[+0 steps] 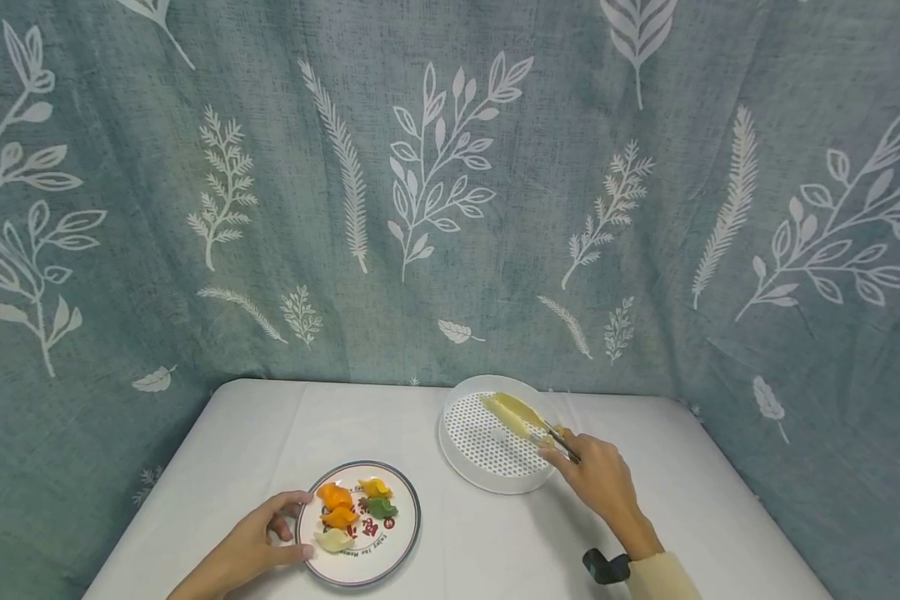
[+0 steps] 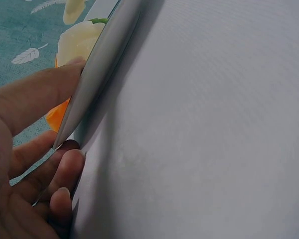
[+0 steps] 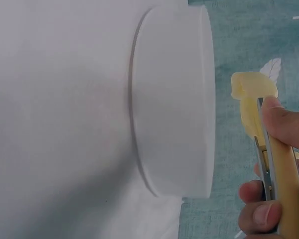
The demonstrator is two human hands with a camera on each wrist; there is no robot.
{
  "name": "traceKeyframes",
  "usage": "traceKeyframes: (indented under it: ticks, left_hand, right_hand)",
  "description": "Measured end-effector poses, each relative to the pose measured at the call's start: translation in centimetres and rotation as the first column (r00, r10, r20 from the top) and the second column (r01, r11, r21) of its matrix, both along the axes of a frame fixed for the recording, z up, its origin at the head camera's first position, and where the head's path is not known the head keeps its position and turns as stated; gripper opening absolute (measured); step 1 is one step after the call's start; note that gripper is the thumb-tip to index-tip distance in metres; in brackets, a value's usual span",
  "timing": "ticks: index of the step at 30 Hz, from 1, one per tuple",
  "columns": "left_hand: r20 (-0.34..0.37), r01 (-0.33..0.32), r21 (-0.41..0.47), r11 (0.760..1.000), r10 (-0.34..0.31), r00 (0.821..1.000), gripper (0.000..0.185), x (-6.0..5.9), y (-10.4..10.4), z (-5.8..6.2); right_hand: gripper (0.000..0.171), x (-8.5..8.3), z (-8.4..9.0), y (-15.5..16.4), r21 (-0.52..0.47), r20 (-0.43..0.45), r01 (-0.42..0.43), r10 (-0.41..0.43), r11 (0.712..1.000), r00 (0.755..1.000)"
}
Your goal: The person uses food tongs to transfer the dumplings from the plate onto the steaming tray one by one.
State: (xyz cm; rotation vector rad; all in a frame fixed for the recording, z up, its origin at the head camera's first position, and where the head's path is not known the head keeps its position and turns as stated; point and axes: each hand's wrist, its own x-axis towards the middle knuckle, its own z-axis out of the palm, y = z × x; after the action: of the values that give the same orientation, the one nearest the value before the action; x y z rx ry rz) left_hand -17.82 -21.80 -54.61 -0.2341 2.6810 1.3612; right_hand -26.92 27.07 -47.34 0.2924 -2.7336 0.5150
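While plate held: left hand grips the plate rim near the tabletop's front edge.
Right grip: right hand squeezes tongs on a pale dumpling, seemingly above the strainer tray; keep pressure gentle.

Pale yellow tongs in the right grip hang over a white perforated tray. The left grip's plate is white, dark-rimmed, red-lettered, bearing orange, yellow, green and cream dumplings. Teal backdrop, white leaf print.
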Motion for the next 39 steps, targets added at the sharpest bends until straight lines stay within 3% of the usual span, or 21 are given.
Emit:
traceKeyframes:
  ticks: [16, 24, 39]
  left_hand:
    - [0.005, 0.002, 0.015, 1.0, -0.002, 1.0, 0.086, 0.1, -0.1, 0.0]
    - [-0.013, -0.006, 0.04, 0.999, 0.006, 1.0, 0.085, 0.4, 0.1, 0.2]
    - [-0.017, -0.007, 0.062, 0.998, 0.008, 1.0, 0.084, 0.3, -0.1, -0.1]
  right_hand:
    - [0.066, -3.7, -1.5, 1.5, 0.032, 0.107, 0.095, -0.098, 0.995, 0.989]
    - [0.066, -4.6, -1.8, 1.3, 0.063, 0.171, 0.124, -0.133, 0.99, 0.976]
    - [0.066, -5.0, -1.7, 1.1, 0.097, 0.186, 0.109, -0.125, 0.989, 0.975]
